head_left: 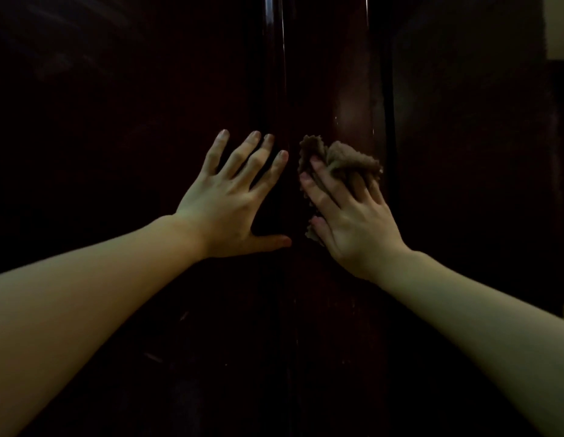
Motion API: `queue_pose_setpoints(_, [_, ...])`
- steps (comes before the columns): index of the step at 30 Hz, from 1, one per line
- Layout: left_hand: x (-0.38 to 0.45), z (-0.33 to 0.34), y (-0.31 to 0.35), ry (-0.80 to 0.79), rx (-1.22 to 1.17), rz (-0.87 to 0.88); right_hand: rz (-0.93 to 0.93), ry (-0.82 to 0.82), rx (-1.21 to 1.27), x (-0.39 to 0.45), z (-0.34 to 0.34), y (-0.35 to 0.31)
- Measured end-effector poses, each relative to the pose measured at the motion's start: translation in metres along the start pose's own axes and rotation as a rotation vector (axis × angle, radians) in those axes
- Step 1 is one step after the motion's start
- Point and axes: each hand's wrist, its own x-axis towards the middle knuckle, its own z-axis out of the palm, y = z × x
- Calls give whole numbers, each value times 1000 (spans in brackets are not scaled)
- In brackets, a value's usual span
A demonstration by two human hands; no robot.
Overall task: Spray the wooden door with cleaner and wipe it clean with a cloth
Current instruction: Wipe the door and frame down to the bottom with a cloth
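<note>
Both forearms come in from the bottom corners, bare, reaching up to the wooden door (321,310). Door is dark, glossy, fills nearly the whole view; vertical raised moulding runs up the middle, faint reddish sheen on the strip right of it. Left hand (230,200) flat on the door just left of the moulding, fingers straight and spread, thumb out sideways toward the centre, holding nothing. Right hand (350,222) just right of the moulding, pressing a bunched brown cloth (340,156) against the centre strip; fingers lie over the cloth, slightly bent. Cloth sticks out above the fingertips and a scrap shows below by the thumb. Hands near each other, not touching. Pale wall patch (558,26) at top right edge. Lighting very dim.
</note>
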Motion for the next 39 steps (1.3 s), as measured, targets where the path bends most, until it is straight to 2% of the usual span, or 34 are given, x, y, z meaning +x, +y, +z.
queue_pose_setpoints(2, [-8,2,7,-5,-6,20,24,21,16,-19,6,-7])
queue_pose_setpoints(8, [-24,8,25,3,-48,20,-103,-35,-48,-96,20,-20])
queue_pose_setpoints(13, [-25,7,27,-11,-54,1,-144,-73,-47,-78,10,-10])
queue_pose_setpoints(18, [-27,6,34,-6,-71,-30,158,10,59,-40,4,-32])
queue_pose_setpoints(20, [-32,7,38,4,-87,-42,216,62,82,-51,11,-48])
queue_pose_setpoints(23, [-40,9,46,-4,-95,-53,194,74,69,-90,26,-67])
queue_pose_setpoints(29, [-63,10,74,-56,-108,-50,75,-58,12,-146,30,-66])
queue_pose_setpoints(32, [-65,11,80,-70,-116,-79,101,-68,38,-128,21,-59])
queue_pose_setpoints(36, [-64,10,84,-39,-153,-98,347,-15,151,-67,10,-67])
queue_pose_setpoints(39, [-67,10,81,-34,-166,-85,286,12,123,-68,15,-75])
